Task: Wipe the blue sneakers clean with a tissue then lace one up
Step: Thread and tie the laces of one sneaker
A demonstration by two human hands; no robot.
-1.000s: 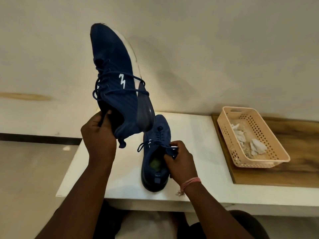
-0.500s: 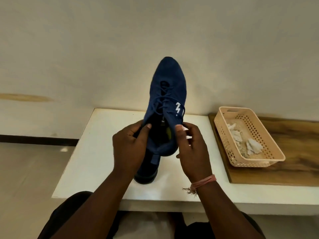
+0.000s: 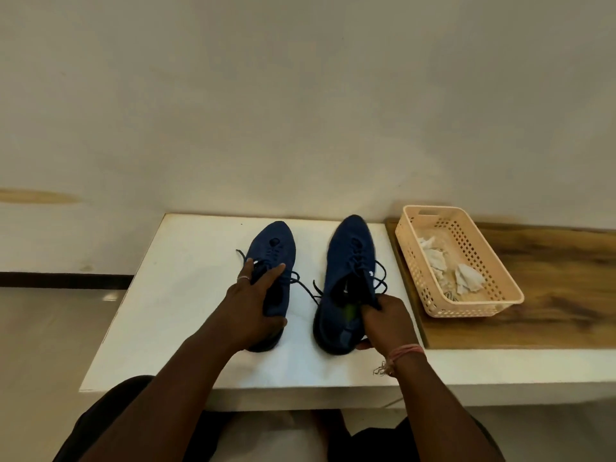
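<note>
The left sneaker (image 3: pixel 271 258) is gripped by the left hand (image 3: pixel 255 305) on the tabletop (image 3: pixel 186 295). The right sneaker (image 3: pixel 346 281) is pinched at its collar by the right hand's (image 3: pixel 386 323) curled fingers (image 3: pixel 371 310).

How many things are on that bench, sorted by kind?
Blue sneakers: 2, the left sneaker and the right sneaker
Peach plastic basket: 1
Crumpled tissues in the basket: at least 2, exact count unclear
Total: at least 5
</note>
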